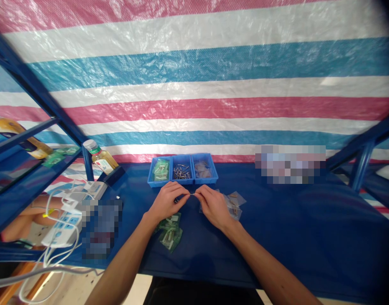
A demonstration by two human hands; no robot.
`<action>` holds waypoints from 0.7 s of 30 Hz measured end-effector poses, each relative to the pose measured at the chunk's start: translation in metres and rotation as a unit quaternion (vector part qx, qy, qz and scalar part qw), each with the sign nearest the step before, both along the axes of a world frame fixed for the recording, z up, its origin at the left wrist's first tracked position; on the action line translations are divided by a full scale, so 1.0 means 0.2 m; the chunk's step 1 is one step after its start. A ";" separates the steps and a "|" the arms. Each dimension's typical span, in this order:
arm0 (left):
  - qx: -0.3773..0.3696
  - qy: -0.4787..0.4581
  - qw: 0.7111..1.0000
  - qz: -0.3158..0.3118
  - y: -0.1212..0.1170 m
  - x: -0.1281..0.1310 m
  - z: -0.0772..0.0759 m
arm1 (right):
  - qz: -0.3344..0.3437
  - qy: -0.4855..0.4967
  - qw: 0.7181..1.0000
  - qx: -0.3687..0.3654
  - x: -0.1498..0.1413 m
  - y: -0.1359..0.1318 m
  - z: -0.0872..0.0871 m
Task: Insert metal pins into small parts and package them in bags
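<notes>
Between the fingertips of my left hand (170, 199) and my right hand (212, 204) is a small thin metal pin (191, 194), pinched at both ends. Both hands are closed in a pinch just in front of three joined blue bins. The left bin (155, 184) holds green packets, the middle bin (183, 182) loose metal pins, the right bin (207, 181) clear plastic bags. Green packets with metal pieces (170, 238) lie below my left hand. Clear bags with small brass-coloured pieces (235, 202) lie beside my right hand, partly covered by it.
At left are a power strip (62, 226) with tangled white cables, a bottle (100, 157) in a dark holder and a blurred-out item (102, 228). Another blurred-out item (289, 164) lies at the back right. Blue frame posts (362, 165) flank the blue table (292, 237). Another person's arm (32, 212) shows at far left.
</notes>
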State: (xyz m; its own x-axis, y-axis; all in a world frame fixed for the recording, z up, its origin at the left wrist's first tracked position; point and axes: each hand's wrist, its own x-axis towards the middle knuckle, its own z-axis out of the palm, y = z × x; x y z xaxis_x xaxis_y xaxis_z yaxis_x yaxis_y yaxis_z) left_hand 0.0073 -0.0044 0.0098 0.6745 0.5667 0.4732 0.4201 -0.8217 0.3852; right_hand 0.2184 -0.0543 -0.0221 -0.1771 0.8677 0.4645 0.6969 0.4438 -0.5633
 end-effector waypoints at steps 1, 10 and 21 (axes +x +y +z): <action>0.000 0.002 1.000 0.003 0.00 0.00 0.00 | -0.005 -0.003 1.000 0.000 0.00 0.00 0.00; 0.006 0.003 0.999 0.043 0.02 -0.02 -0.01 | -0.009 0.004 1.000 -0.007 0.00 0.01 0.00; -0.012 -0.003 1.000 0.022 0.00 -0.01 -0.01 | 0.043 0.069 0.997 -0.004 -0.02 0.00 -0.02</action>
